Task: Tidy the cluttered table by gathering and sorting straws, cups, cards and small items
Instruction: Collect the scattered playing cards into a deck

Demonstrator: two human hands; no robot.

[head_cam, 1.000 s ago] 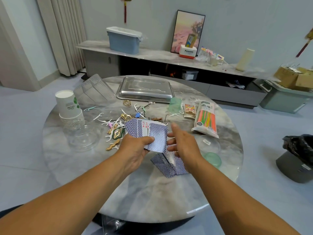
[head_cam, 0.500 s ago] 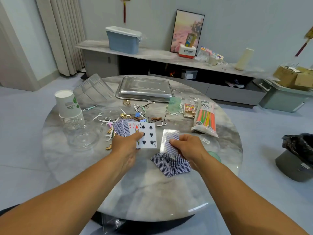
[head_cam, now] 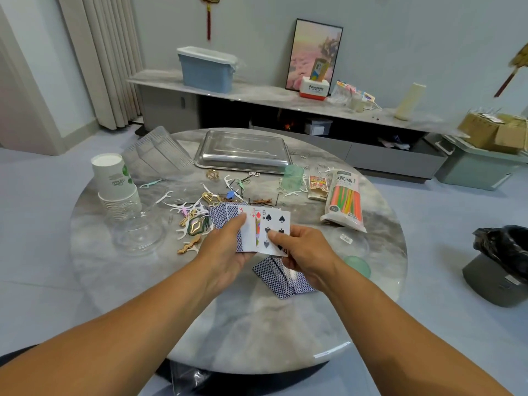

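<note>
Above the round marble table (head_cam: 257, 332), my left hand (head_cam: 225, 252) grips a fan of playing cards (head_cam: 257, 224), some face up, some showing blue backs. My right hand (head_cam: 303, 250) pinches the six of spades (head_cam: 278, 224) at the fan's right edge, thumb on its face. Below both hands a small pile of blue-backed cards (head_cam: 278, 281) lies on the table. A pack of coloured straws (head_cam: 345, 201) lies to the right. A stack of paper cups (head_cam: 114, 181) stands at the left. Floss picks and hair clips (head_cam: 197, 212) are scattered behind the fan.
A steel tray (head_cam: 243, 152) lies upside down at the back, clear plastic cup sleeves (head_cam: 155, 151) left of it. A clear bowl (head_cam: 137, 232) sits by the cups. A green cup (head_cam: 293, 175), a small card box (head_cam: 317, 185) and a green lid (head_cam: 357, 265) lie on the right side.
My right hand, which held a blue-backed card beside the fan, has come left and now pinches the fan's right-hand card. The left hand has stayed put with the fan.
</note>
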